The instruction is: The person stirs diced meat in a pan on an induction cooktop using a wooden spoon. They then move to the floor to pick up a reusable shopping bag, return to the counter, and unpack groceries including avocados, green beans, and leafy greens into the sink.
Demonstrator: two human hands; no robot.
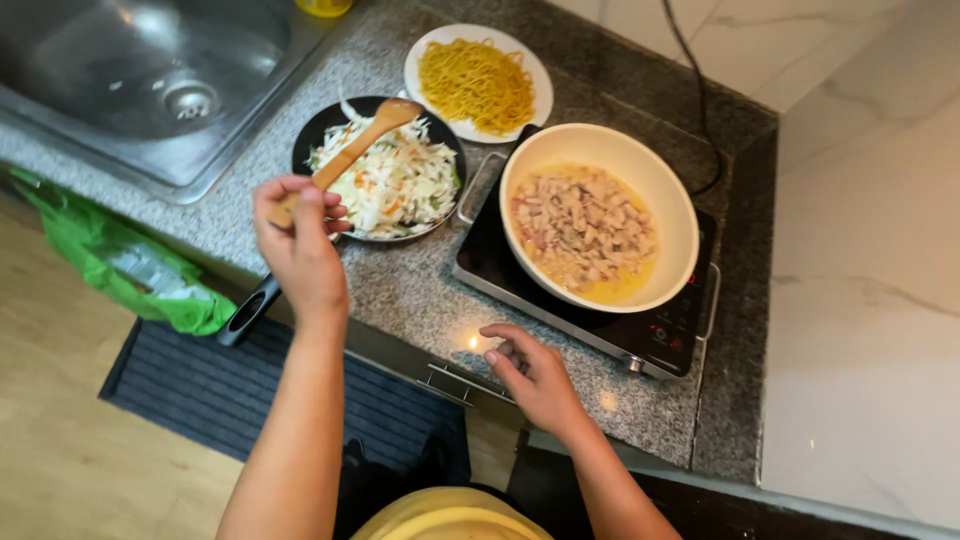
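Seen from above, a person stands at a speckled granite tabletop (420, 290). The left hand (298, 240) has its grip clamped on the handle end of a wooden spatula (355, 150), fingers curled round it. The spatula slants up and away from the hand, and its broad end lies over a black frying pan (310, 135) heaped with shredded cabbage and carrot (395, 185). This pan sits near the front edge of the tabletop, and its dark handle (250, 310) juts out past that edge.

The right hand (535, 375) holds nothing. It rests on the tabletop at the front edge with fingers loosely bent and slightly apart, just in front of an induction hob (600, 325).

On the hob stands a cream-coloured pan (680, 215) with pale chopped meat (585, 225) in yellowish liquid. Behind the two pans, towards the back of the tabletop, is a white plate (540, 85) of yellow noodles (478, 85). A steel sink (150, 90) fills the far left corner. Below the front edge hang a green plastic bag (110, 260) and a dark floor mat (260, 400) lies on the wooden floor.
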